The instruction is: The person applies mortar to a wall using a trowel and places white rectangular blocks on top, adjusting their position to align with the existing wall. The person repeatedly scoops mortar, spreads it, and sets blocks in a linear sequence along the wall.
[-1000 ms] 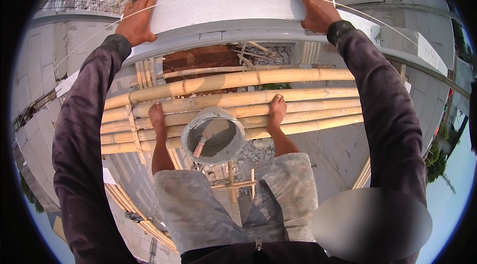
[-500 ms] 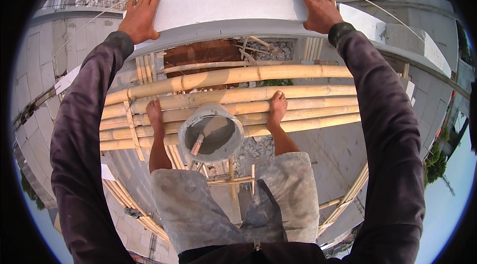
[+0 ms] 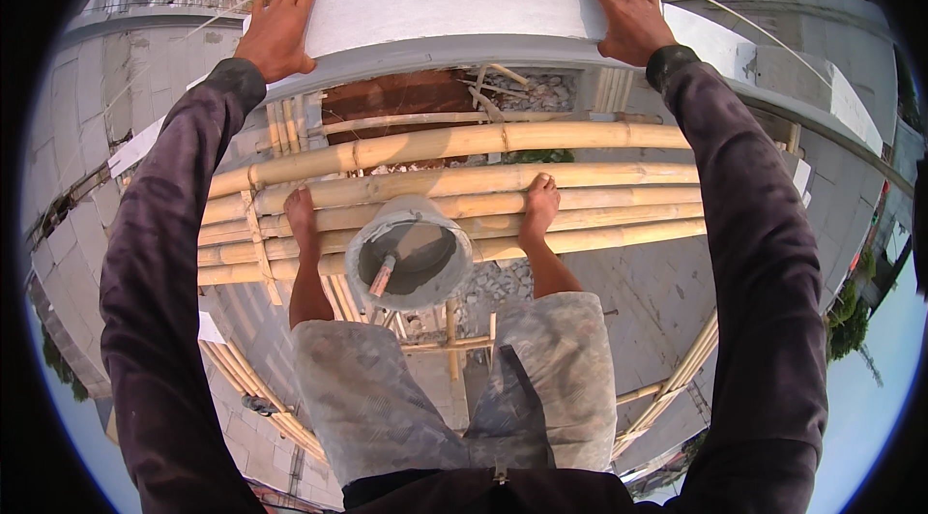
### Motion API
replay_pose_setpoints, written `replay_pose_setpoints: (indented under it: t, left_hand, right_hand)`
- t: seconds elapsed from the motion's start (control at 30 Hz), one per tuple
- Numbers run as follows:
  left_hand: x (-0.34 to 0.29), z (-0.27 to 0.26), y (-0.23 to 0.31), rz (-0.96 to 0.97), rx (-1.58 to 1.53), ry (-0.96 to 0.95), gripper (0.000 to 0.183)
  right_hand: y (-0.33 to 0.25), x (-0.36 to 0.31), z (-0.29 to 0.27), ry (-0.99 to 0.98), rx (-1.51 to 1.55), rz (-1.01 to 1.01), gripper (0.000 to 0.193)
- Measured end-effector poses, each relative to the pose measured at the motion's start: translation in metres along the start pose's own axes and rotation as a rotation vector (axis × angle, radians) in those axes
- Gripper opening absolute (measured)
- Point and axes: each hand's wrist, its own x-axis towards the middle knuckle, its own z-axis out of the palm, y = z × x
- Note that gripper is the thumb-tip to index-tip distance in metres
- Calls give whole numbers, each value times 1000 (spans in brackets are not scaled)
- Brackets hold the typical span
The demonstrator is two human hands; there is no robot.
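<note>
A long white lightweight concrete block lies along the top of a grey wall ahead of me. My left hand clasps its left end, thumb on the near side and fingers over the top. At the right end my right hand grips it the same way. Between my feet stands a bucket with grey mortar inside. A tool with a pale handle leans in it, its working end sunk in the mortar or hidden.
I stand barefoot on bamboo poles laid as a scaffold, with gaps showing rubble far below. A taut string runs just beyond the block. Another white block adjoins on the right. Bamboo bracing slants at lower right.
Both hands keep hold of the block, which stays on the wall. The view has tilted very slightly; little else differs.
</note>
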Motion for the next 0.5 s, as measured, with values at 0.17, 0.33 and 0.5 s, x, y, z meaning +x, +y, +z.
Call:
replay_pose_setpoints:
  t: [0.17, 0.33, 0.5]
  left_hand:
    - [-9, 6, -17, 62, 2, 5, 112]
    - [-82, 25, -109, -205, -314, 533, 73]
    - [-118, 122, -122, -310, -360, 226, 84]
  right_hand:
    - [-3, 0, -6, 5, 98, -12, 103]
    - [-11, 1, -19, -44, 117, 51, 108]
    - [-14, -1, -23, -29, 164, 52, 109]
